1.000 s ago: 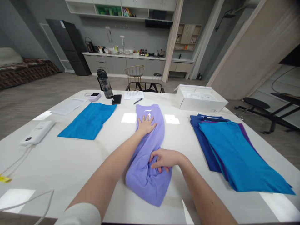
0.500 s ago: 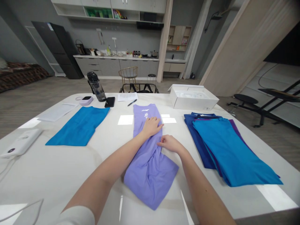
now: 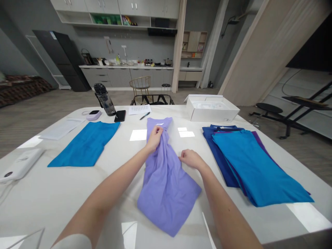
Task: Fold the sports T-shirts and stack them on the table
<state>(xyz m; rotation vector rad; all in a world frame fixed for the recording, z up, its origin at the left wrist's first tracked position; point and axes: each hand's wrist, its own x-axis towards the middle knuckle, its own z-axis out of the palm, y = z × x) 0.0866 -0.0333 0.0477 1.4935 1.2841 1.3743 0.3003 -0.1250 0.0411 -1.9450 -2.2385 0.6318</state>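
A lavender shirt (image 3: 169, 193) lies lengthwise before me, folded narrow, with a white logo near its far end. My left hand (image 3: 155, 139) is closed on the fabric in its upper part, pulling it into ridges and covering most of the print. At the shirt's right edge, my right hand (image 3: 191, 159) has its fingers curled in a pinch on the cloth. Creases run from the left hand down to the wide near end, which fans out toward the right.
A blue folded garment (image 3: 85, 145) lies left; a stack of blue and purple garments (image 3: 254, 166) lies right. Behind are a white box (image 3: 212, 112), a bottle (image 3: 105, 102), a phone (image 3: 120, 116), a pen (image 3: 144, 116) and papers (image 3: 139, 109). A white device (image 3: 22, 165) sits far left.
My left hand has gone from lying flat on the shirt to gripping it, slightly left and farther away. The fabric is now bunched under it. My right hand has shifted slightly right.
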